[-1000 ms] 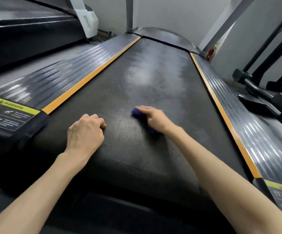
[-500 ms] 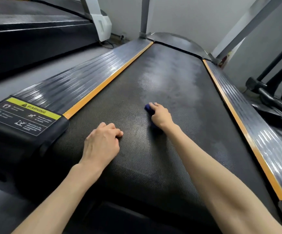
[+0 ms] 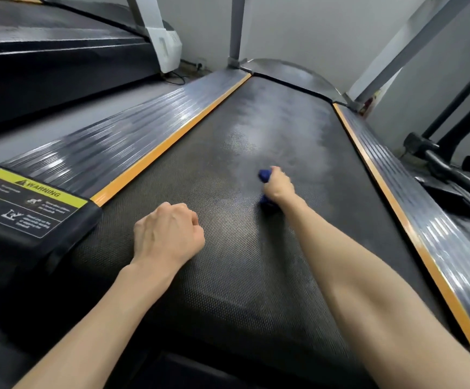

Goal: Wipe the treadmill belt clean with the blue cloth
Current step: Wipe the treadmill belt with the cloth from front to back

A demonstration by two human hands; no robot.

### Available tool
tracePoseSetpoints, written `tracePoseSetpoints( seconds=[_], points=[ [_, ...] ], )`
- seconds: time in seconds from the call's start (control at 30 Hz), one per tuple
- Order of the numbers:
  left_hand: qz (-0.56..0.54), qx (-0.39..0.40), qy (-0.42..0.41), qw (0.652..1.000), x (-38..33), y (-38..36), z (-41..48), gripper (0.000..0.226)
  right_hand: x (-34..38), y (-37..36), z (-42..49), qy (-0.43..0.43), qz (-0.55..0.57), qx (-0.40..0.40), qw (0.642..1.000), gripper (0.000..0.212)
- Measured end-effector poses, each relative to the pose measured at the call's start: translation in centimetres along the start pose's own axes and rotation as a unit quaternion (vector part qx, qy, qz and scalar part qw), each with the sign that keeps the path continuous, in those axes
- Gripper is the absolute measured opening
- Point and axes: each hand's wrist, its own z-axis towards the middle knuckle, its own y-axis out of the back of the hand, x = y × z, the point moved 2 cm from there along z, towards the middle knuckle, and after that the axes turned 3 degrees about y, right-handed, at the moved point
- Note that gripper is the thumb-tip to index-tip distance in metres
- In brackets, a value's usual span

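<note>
Cloth (image 3: pixel 264 175), blue and bunched, sits on the belt (image 3: pixel 228 276) near its middle, at about one o'clock from the left hand (image 3: pixel 167 234). The right hand (image 3: pixel 280 186) grips it, fingers curled over the wad, with blue showing at twelve and at six o'clock of the hand. The left hand is a closed fist holding nothing, knuckles down on the belt at about seven o'clock from the cloth. A pale haze (image 3: pixel 267 136) lies on the belt at twelve o'clock of the cloth. The cloth looks soft, light and limp. It will probably fold and creep under the palm, so it is best held as a wad and pressed from above. The belt's pebbled surface looks grippy and likely drags at the fabric.
</note>
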Motion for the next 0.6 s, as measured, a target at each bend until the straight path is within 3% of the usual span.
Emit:
tracePoseSetpoints(
  seconds=[0.1,0.2,0.3,0.4,0.47,0.53,0.6],
  points=[
    [0.015,-0.005,0.011,1.0,-0.2,-0.2,0.4,0.02,9.1,-3.6,-1.4,0.206,0.021,0.085,0.975,0.055],
    [0.0,0.0,0.021,1.0,0.6,-0.3,0.8,0.02,10.1,-4.8,-0.9,0.269,0.028,0.106,0.957,0.06],
    [-0.015,0.009,0.027,0.999,1.3,-0.5,0.7,0.02,3.8,-2.3,0.0,0.181,0.031,0.022,0.983,0.059],
    [-0.032,0.049,0.013,0.998,1.9,-0.7,0.5,0.021,-7.1,1.2,1.0,-0.015,-0.038,-0.06,0.997,0.049],
    [-0.029,0.078,-0.015,0.996,2.2,-0.6,0.5,0.023,-11.5,2.5,1.0,-0.119,-0.062,-0.065,0.989,0.045],
    [-0.006,0.099,-0.049,0.994,2.0,-0.3,0.2,0.026,-10.6,2.4,0.9,-0.153,-0.057,-0.07,0.984,0.039],
    [0.015,0.097,-0.059,0.993,1.5,-0.2,0.1,0.026,-5.9,1.5,0.5,-0.081,-0.053,-0.063,0.993,0.039]
  ],
)
